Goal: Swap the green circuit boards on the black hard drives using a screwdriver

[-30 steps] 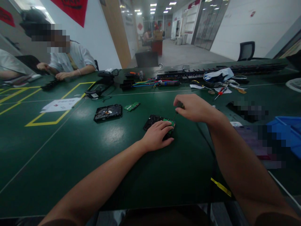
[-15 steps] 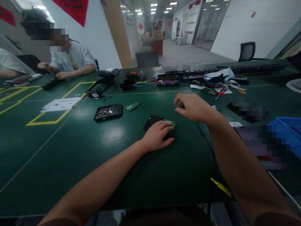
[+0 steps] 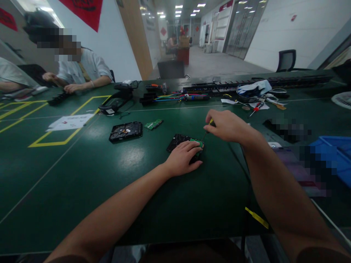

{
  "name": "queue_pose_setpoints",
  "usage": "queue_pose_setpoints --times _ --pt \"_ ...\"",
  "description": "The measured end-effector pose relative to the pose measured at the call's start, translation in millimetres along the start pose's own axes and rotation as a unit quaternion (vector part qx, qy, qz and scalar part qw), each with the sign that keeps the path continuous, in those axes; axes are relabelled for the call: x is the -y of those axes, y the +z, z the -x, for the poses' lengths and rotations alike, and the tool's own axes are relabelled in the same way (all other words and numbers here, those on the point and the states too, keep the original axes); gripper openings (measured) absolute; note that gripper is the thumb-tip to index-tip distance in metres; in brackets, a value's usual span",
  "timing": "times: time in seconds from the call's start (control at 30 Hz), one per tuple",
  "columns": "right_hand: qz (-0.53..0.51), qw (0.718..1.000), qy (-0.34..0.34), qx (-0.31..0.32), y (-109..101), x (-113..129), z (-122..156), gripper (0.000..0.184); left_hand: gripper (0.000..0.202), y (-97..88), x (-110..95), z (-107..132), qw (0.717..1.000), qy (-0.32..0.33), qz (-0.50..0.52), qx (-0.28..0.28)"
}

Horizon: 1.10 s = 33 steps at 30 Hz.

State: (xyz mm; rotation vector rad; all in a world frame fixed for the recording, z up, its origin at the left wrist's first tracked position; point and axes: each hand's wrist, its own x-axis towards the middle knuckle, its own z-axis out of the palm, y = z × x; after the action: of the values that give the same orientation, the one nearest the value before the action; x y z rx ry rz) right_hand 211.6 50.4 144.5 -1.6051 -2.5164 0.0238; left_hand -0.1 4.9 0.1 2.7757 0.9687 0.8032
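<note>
On the bench (image 3: 82, 175), a hard drive (image 3: 125, 132) lies near a loose circuit board (image 3: 154, 124). A second drive (image 3: 175, 141) sits right of both, under the left hand (image 3: 183, 157), grip flattened, thumb apart. The right hand (image 3: 226, 125) has its grip clamped on a screwdriver (image 3: 211, 122), shaft slanting down to the second drive's right end.

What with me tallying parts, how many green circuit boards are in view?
2: a loose board beside the left drive; a part-covered board under the left hand. Others may be hidden.

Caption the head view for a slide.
Left hand rests on a black hard drive; right hand grips a screwdriver.
</note>
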Motion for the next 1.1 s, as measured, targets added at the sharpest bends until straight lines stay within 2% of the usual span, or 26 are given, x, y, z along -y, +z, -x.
queue_pose_setpoints --times 0.23,0.5,0.73,1.1 --pt "-0.017 1.0 -0.011 -0.016 0.4 4.0 -0.9 0.034 0.048 -1.1 -0.5 -0.6 1.0 0.002 0.001 0.002" --pt "-0.053 0.997 -0.062 0.002 0.4 6.0 -0.1 0.026 0.05 -0.6 0.3 -0.3 1.0 0.0 -0.002 0.004" --pt "0.029 0.999 0.003 -0.02 0.5 6.6 1.0 0.027 0.049 0.3 0.6 -0.3 1.0 0.004 0.0 -0.002" --pt "-0.024 0.999 -0.042 -0.024 4.9 5.3 -2.4 0.027 0.05 -0.6 0.1 0.3 1.0 -0.001 -0.002 0.002"
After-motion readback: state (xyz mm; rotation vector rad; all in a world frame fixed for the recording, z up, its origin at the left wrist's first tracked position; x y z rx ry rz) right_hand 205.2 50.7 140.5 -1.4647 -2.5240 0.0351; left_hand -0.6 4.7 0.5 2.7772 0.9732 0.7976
